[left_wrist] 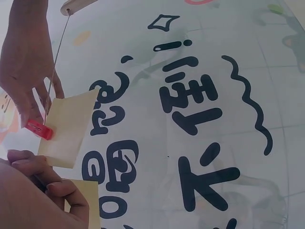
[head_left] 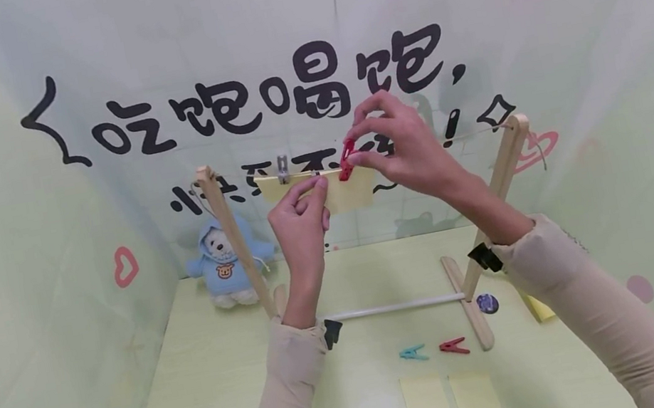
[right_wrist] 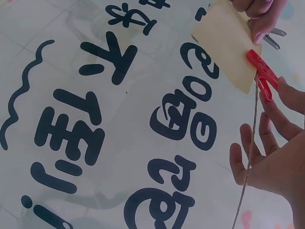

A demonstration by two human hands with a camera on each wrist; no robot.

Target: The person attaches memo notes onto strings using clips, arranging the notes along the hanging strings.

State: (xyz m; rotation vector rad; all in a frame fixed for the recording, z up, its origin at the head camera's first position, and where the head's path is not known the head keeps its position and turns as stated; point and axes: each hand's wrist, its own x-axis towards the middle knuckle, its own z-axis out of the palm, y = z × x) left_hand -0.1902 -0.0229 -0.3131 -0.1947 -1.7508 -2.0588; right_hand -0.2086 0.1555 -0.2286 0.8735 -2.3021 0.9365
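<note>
Raised at the string, my left hand (head_left: 300,219) pinches the top edge of a yellow sticky note (head_left: 351,193) between thumb and fingers. A red clothespin (head_left: 348,159) is pinched between the thumb and fingers of my right hand (head_left: 404,144). In the right wrist view the clothespin (right_wrist: 259,71) straddles the note's top edge and the string (right_wrist: 250,148). Left of my left hand, another yellow note (head_left: 270,189) hangs under a grey clothespin (head_left: 283,169); my fingers partly cover this note (left_wrist: 90,195) in the left wrist view.
Two wooden posts (head_left: 234,241) carry the string, with a white bar (head_left: 396,307) low between them. On the table lie a blue clothespin (head_left: 413,353), a red clothespin (head_left: 454,347) and two yellow notes (head_left: 426,398). A blue-hooded plush toy (head_left: 226,268) sits back left.
</note>
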